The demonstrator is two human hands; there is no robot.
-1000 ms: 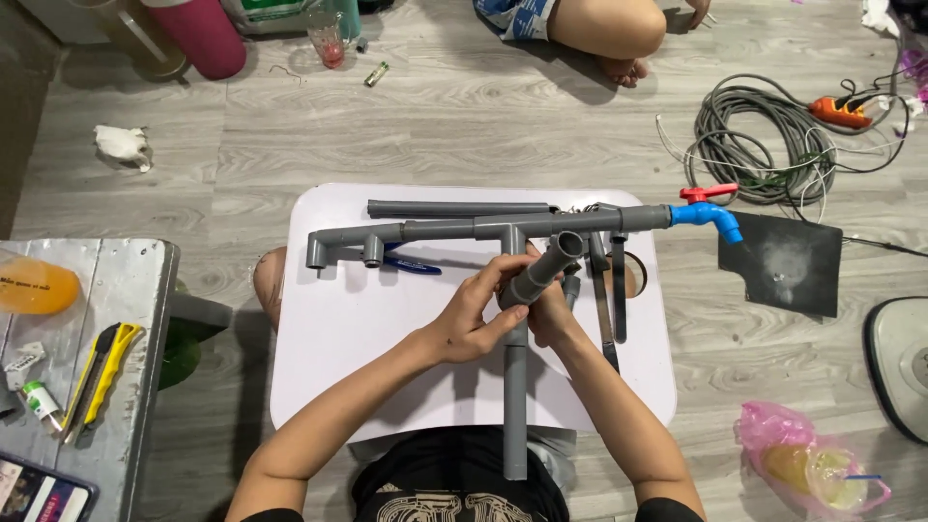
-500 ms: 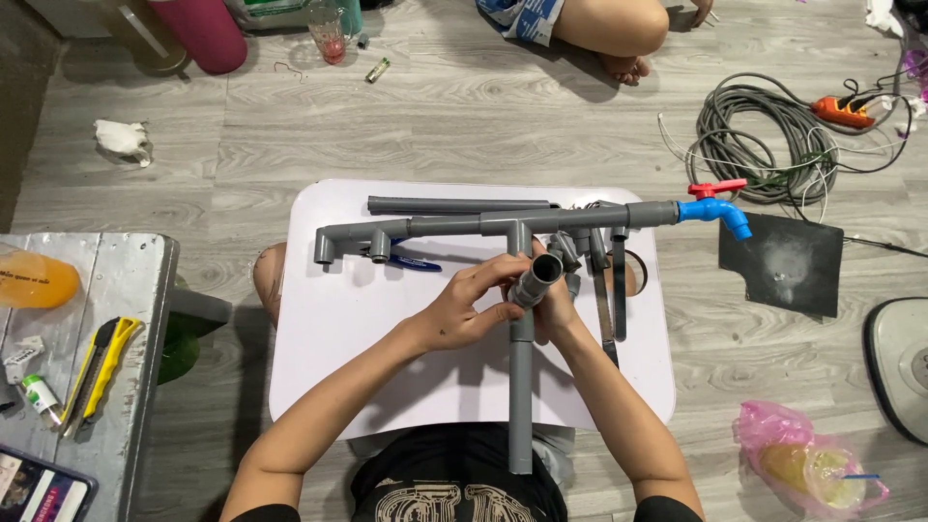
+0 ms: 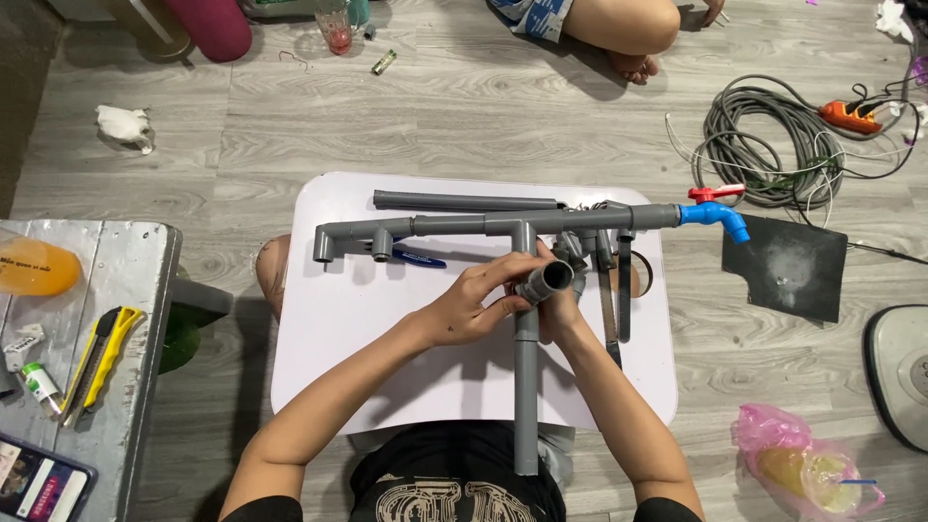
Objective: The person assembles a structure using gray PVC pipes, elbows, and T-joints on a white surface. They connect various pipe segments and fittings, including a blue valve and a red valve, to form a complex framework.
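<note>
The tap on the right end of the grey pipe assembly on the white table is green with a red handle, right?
Not quite. In the head view the tap at the right end of the grey pipe assembly on the white table is blue, not green; its handle is red.

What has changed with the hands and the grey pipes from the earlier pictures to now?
The short grey pipe piece, held in both the left hand and right hand, moved down from a raised tilt onto the top of the vertical pipe; its open end now faces more to the camera. The long pipe assembly, blue tap and white table stayed.
</note>
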